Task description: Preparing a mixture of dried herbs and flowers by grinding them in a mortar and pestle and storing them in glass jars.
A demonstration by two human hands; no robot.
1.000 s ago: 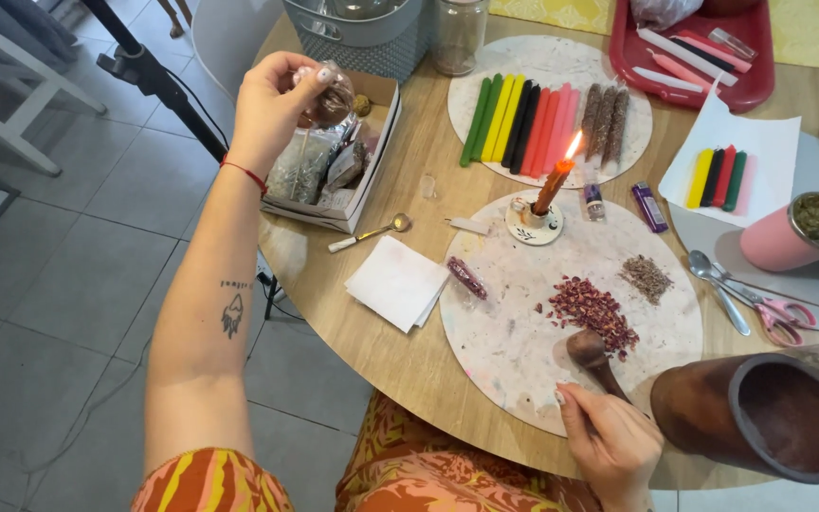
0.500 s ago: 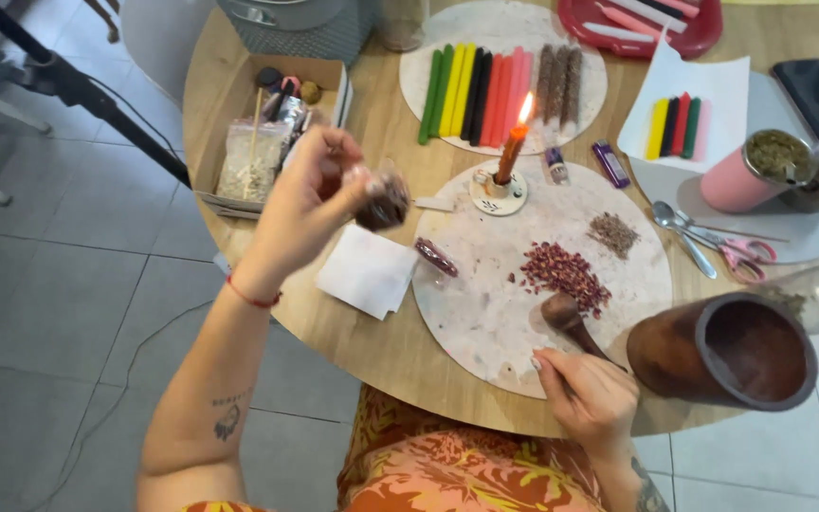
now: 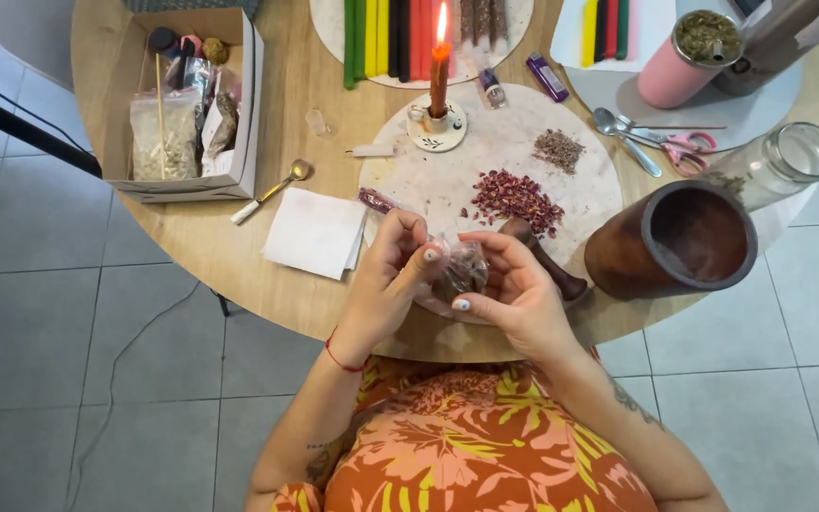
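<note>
Both hands work at the near edge of the round table (image 3: 191, 237). The left hand (image 3: 386, 284) and the right hand (image 3: 514, 294) pinch a small clear plastic bag (image 3: 462, 270) between their fingertips; the bag holds dark dried matter and sits just above the near rim of the pale round board (image 3: 485, 161). Neither hand is clenched; both grasp the bag lightly at its upper part. Risk one: the film is thin, so a sharp pull at the opening can probably tear it and scatter the contents over the board, the table and the lap below. Risk two: the bag hangs at the table edge, so a slip of either grip likely drops it to the floor. Risk three: a lit candle (image 3: 439, 71) stands at the far side of the board; a forward reach with the bag brings plastic near the flame. Risk four: the wooden pestle (image 3: 547, 261) lies just beside the right hand, and the dark wooden mortar (image 3: 675, 242) stands near on the right; an outward elbow or wrist swing can knock either. The heap of dried petals (image 3: 514, 197) lies just beyond the hands and can be swept apart.
</note>
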